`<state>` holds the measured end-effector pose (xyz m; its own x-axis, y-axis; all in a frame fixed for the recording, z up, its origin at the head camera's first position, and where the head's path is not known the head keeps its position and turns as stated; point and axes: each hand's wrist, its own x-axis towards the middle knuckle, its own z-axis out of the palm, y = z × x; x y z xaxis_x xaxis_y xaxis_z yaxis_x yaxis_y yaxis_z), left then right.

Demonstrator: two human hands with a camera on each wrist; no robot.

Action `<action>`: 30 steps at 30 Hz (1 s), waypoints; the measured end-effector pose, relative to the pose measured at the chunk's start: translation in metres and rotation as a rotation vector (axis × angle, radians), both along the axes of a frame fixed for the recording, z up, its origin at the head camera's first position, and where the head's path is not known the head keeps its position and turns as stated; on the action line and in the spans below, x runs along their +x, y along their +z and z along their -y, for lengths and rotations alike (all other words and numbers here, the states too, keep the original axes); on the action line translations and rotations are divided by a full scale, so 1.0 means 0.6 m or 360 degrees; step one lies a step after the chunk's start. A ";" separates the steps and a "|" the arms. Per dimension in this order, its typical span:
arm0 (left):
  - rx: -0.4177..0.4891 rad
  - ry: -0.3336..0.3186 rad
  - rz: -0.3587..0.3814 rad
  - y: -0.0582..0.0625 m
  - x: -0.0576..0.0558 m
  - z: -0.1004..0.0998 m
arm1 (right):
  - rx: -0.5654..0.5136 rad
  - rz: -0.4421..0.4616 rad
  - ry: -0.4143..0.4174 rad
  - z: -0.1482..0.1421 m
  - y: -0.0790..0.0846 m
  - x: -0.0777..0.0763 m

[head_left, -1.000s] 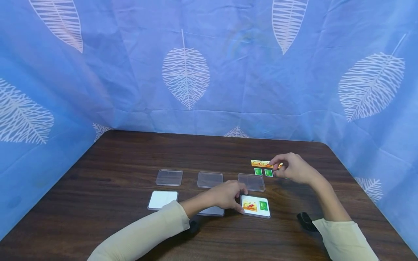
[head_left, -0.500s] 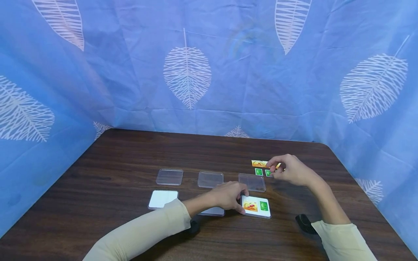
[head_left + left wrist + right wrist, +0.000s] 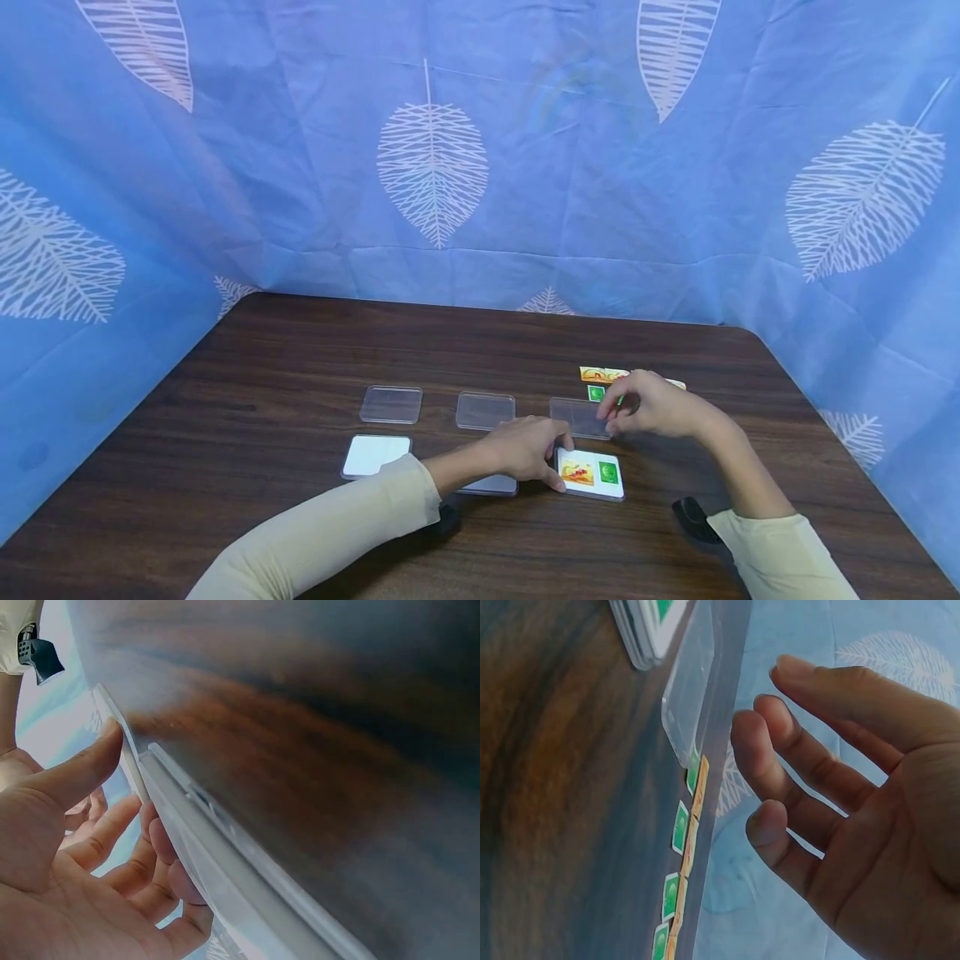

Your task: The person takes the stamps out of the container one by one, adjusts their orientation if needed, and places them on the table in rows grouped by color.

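Note:
In the head view, my left hand [image 3: 521,450] holds a shallow clear case [image 3: 589,492] by its left side, thumb at the near corner and fingers at the far one. On its white insert lie an orange stamp [image 3: 577,472] and a green stamp [image 3: 608,472]. My right hand [image 3: 648,404] hovers over the right clear lid [image 3: 566,410], fingers bent loosely. Nothing shows between the thumb and fingers of that hand [image 3: 855,787] in the right wrist view. Beyond it runs a row of green stamps [image 3: 679,825] beside a strip of orange stamps [image 3: 690,844].
Two more clear lids, one at the left [image 3: 392,404] and one in the middle [image 3: 486,411], lie flat on the dark wood table [image 3: 225,433]. Nearer are a white-lined case [image 3: 377,456] and another white-lined case [image 3: 491,485], partly under the left forearm. A blue leaf-patterned cloth [image 3: 525,167] hangs behind.
My right hand has moved left and nearer, from over the stamps to over the right lid. The left hand stays at the case.

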<state>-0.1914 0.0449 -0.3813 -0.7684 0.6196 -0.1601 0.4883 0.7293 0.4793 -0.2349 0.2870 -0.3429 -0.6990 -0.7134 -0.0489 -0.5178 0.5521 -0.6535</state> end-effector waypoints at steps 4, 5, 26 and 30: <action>0.0006 0.0001 0.0001 0.000 0.000 -0.001 | 0.0016 0.0029 0.0032 0.005 -0.005 0.001; 0.0007 0.0000 0.0000 0.000 -0.001 -0.001 | 0.0018 0.0042 0.0041 0.008 -0.006 0.002; 0.0020 -0.0008 0.0042 0.001 -0.007 0.000 | 0.0293 0.0191 0.0006 0.064 0.000 0.038; 0.0013 -0.0021 0.0037 0.002 -0.009 0.000 | 0.0352 0.0194 -0.0031 0.071 0.000 0.046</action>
<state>-0.1969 0.0448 -0.3800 -0.7560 0.6313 -0.1729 0.4865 0.7188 0.4967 -0.2073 0.2443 -0.3429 -0.6920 -0.6624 -0.2870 -0.4305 0.6978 -0.5725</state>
